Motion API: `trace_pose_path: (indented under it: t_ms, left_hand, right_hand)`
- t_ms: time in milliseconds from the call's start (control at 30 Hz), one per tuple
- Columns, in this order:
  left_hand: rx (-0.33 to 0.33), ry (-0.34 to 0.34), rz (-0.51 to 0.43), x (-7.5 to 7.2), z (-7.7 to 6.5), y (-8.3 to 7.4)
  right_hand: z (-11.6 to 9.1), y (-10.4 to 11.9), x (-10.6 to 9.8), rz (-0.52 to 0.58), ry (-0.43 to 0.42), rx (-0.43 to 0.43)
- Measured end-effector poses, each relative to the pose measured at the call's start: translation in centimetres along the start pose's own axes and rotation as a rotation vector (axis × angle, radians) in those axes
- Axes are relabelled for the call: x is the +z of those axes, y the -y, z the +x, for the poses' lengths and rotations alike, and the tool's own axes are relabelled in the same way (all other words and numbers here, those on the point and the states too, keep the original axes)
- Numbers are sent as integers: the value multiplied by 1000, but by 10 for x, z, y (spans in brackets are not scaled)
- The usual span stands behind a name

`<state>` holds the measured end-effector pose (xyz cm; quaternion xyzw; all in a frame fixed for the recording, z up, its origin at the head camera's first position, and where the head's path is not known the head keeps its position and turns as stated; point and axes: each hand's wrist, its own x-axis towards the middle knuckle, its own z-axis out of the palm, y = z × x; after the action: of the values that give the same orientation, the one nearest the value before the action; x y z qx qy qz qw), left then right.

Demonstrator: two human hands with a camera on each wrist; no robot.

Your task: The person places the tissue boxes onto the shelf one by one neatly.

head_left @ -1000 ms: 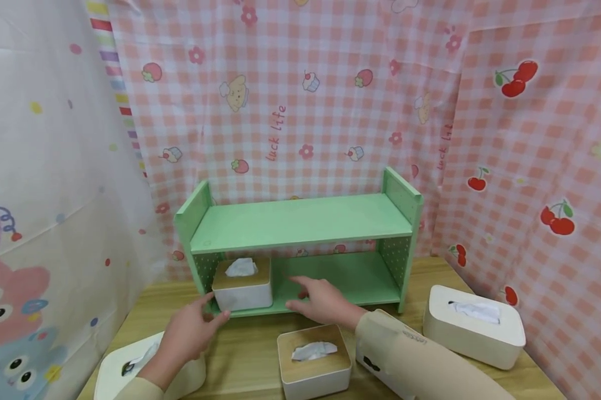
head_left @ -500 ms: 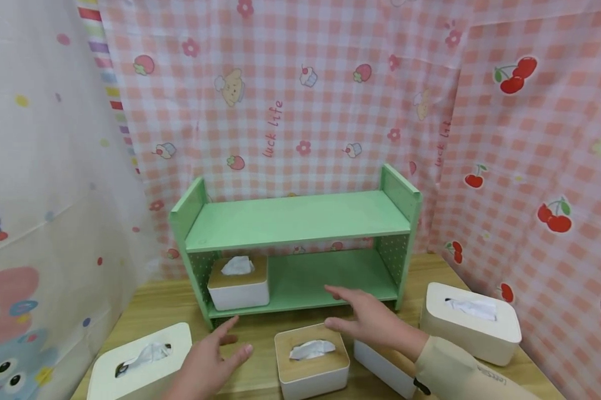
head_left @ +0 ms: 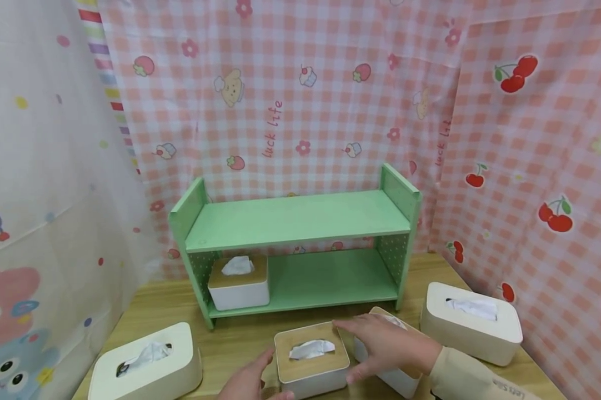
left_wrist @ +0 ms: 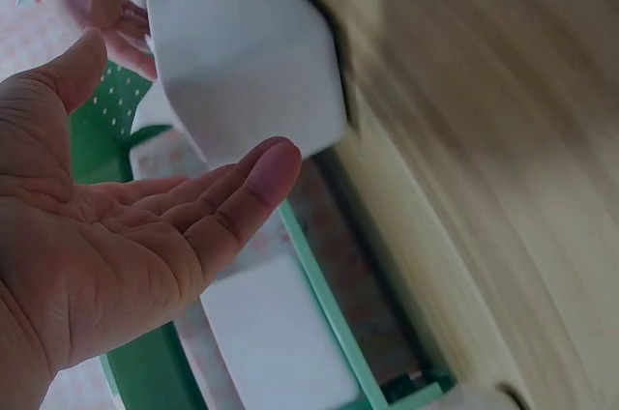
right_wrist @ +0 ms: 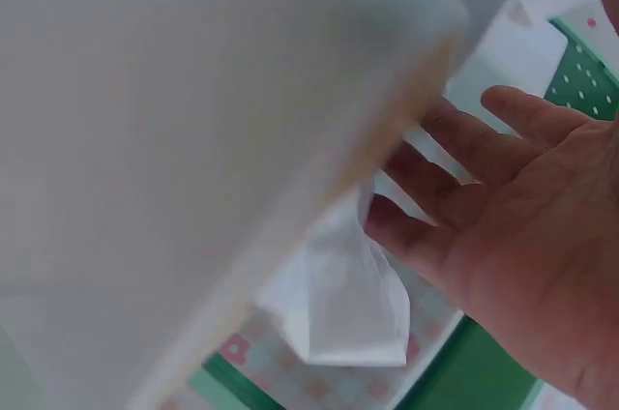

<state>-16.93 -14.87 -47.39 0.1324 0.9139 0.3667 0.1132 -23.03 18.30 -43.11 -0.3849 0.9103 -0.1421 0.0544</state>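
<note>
A white tissue box with a wooden lid [head_left: 314, 368] stands at the front centre, a tissue poking from its slot. My left hand [head_left: 248, 382] is at its left side, fingers extended and holding nothing; in the left wrist view the palm [left_wrist: 126, 265] faces up beside a white box wall [left_wrist: 242, 72]. At the box's right side is my right hand [head_left: 392, 344], fingers spread, partly covering a second wooden-lidded tissue box [head_left: 386, 373]. The right wrist view shows the relaxed fingers of the right hand [right_wrist: 522, 207] near a blurred box [right_wrist: 193, 130] and its tissue [right_wrist: 353, 294].
A green two-tier shelf [head_left: 300, 219] stands at the back of the wooden table [head_left: 230, 344]. On its lower tier, at the left, sits a wooden-lidded tissue box [head_left: 240, 294]. Cream tissue boxes stand at the left [head_left: 180, 361] and right [head_left: 472, 333]. Patterned curtains [head_left: 330, 111] surround the table.
Both hands have drawn back from beside the box on the lower shelf and come down to either side of the front centre tissue box. That shelf box stays in place.
</note>
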Motion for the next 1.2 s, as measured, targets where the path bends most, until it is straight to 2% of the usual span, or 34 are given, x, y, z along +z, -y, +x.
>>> trace_pose_path:
  t_ms: [167, 467, 800, 900, 1033, 1200]
  left_hand:
    - [-10, -17, 49, 11, 5, -5]
    - [-9, -62, 101, 18, 7, -7]
    - [-5, -65, 91, 18, 6, -7]
    - [-19, -53, 79, 18, 7, -5]
    - [-40, -56, 59, 16, 7, 0]
    - [-23, -74, 21, 11, 6, 9]
  right_hand:
    - [4, 4, 11, -67, 5, 3]
    - [11, 5, 13, -35, 47, 33]
    - [12, 3, 12, 18, 27, -4]
    - [13, -1, 15, 24, 5, -35]
    - [17, -3, 19, 44, -15, -37]
    - [25, 3, 26, 43, -26, -26]
